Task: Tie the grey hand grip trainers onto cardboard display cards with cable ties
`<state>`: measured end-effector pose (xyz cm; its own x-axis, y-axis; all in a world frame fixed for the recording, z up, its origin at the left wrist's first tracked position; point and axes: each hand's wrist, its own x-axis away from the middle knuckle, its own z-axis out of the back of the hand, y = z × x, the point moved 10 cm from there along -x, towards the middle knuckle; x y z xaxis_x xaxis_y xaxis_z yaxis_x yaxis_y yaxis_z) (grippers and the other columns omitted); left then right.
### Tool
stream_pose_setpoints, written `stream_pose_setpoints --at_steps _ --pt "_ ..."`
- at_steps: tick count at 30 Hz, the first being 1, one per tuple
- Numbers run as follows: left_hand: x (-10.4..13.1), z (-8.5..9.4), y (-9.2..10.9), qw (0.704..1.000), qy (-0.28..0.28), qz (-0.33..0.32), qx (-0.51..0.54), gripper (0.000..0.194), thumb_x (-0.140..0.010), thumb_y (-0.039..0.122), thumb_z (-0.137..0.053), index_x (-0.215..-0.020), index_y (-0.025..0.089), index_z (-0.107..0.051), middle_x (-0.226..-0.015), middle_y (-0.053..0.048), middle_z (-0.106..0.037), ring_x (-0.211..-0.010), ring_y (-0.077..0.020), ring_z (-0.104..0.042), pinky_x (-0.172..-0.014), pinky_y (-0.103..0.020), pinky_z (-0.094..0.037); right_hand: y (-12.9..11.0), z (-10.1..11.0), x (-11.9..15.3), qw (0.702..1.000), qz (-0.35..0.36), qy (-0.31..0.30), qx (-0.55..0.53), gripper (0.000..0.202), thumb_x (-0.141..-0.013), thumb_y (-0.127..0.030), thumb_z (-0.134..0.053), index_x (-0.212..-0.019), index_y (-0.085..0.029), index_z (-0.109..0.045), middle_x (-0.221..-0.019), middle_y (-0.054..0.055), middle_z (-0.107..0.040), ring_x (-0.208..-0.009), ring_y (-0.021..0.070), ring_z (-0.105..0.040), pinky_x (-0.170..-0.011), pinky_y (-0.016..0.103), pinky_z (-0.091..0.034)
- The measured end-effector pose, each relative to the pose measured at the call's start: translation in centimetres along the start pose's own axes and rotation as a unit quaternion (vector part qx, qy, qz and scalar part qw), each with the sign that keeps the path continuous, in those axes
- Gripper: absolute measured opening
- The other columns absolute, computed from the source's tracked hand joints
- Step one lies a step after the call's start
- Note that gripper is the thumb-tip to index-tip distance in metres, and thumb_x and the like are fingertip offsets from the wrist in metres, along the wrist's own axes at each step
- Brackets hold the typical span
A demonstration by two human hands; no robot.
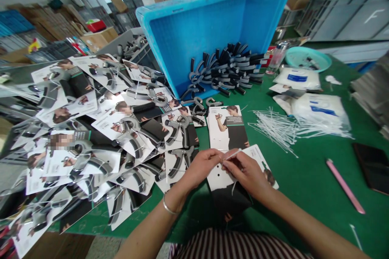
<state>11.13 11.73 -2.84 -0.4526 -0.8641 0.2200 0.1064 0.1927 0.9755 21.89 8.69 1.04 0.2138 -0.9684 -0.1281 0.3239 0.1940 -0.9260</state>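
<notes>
My left hand (203, 166) and my right hand (249, 173) meet at the fingertips over a printed backing card (220, 182) with punched holes. Both are closed in a pinch on a thin white cable tie (233, 153), partly hidden by my fingers. Under my right hand lies another card (258, 154), tilted. Just beyond my hands is a stack of cards (219, 131) with a person's picture on them. To the left spreads a heap of cards with grey-and-black hand grips (179, 162) attached.
A blue crate (206, 20) lies on its side, with loose hand grips (227, 68) spilling out. Loose cable ties (276, 129), plastic bags (319, 109), a pink pen-like stick (345, 186), a dark phone-like object (372, 168) and a turquoise basin (323, 62) are on the green table (306, 182).
</notes>
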Motion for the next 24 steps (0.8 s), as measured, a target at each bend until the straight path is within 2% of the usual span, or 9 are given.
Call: stream_pose_setpoints --at_steps 3,8,10,15,20,24 --pt "0.0 0.1 0.0 1.0 0.003 -0.003 0.003 0.026 -0.086 0.037 -0.059 -0.088 0.014 -0.073 -0.081 -0.004 -0.069 -0.079 -0.0178 -0.059 -0.079 -0.027 -0.044 -0.4 0.1 0.2 0.999 0.039 0.017 0.022 0.006 -0.093 -0.028 -0.057 -0.091 -0.023 -0.059 -0.086 0.004 -0.067 -0.08 0.02 -0.066 -0.075 0.035 -0.054" --pt "-0.1 0.1 0.0 1.0 0.014 0.01 0.007 0.029 -0.084 0.039 -0.062 -0.091 0.014 -0.074 -0.083 -0.005 -0.071 -0.079 -0.0182 -0.06 -0.079 -0.027 -0.045 0.4 -0.6 0.8 0.993 -0.007 0.004 -0.121 0.01 -0.096 -0.033 -0.054 -0.097 -0.023 -0.058 -0.088 0.004 -0.068 -0.074 0.018 -0.069 -0.067 0.032 -0.058" --pt "-0.1 0.1 -0.1 1.0 0.015 0.018 0.011 0.029 -0.084 0.04 -0.063 -0.091 0.013 -0.074 -0.083 -0.005 -0.071 -0.079 -0.0185 -0.061 -0.079 -0.028 -0.045 0.1 -0.6 0.8 0.995 0.009 0.007 -0.1 0.01 -0.096 -0.032 -0.054 -0.095 -0.023 -0.06 -0.087 0.004 -0.068 -0.075 0.0182 -0.069 -0.069 0.032 -0.057" --pt "-0.2 0.2 -0.4 1.0 0.022 0.016 0.012 0.027 -0.083 0.038 -0.064 -0.09 0.014 -0.074 -0.09 -0.006 -0.073 -0.084 -0.0196 -0.063 -0.082 -0.029 -0.045 -2.2 0.2 0.8 0.988 0.128 0.044 0.068 0.007 -0.092 -0.021 -0.058 -0.089 -0.024 -0.063 -0.09 0.005 -0.069 -0.086 0.0221 -0.063 -0.08 0.039 -0.049" --pt "-0.3 0.2 -0.6 1.0 0.025 0.015 0.012 0.026 -0.083 0.038 -0.065 -0.091 0.014 -0.074 -0.091 -0.006 -0.073 -0.084 -0.0192 -0.062 -0.08 -0.028 -0.045 -2.6 1.7 1.1 0.985 0.138 0.091 0.06 0.005 -0.091 -0.02 -0.061 -0.09 -0.025 -0.063 -0.087 0.004 -0.068 -0.085 0.0219 -0.06 -0.078 0.039 -0.047" --pt "-0.3 0.2 -0.4 0.999 0.03 0.015 0.021 0.028 -0.081 0.039 -0.067 -0.089 0.014 -0.074 -0.089 -0.006 -0.073 -0.083 -0.0191 -0.062 -0.079 -0.028 -0.044 -2.9 2.1 1.5 0.98 0.149 0.118 0.052 0.006 -0.09 -0.018 -0.063 -0.09 -0.025 -0.063 -0.086 0.003 -0.067 -0.086 0.0219 -0.06 -0.08 0.039 -0.046"
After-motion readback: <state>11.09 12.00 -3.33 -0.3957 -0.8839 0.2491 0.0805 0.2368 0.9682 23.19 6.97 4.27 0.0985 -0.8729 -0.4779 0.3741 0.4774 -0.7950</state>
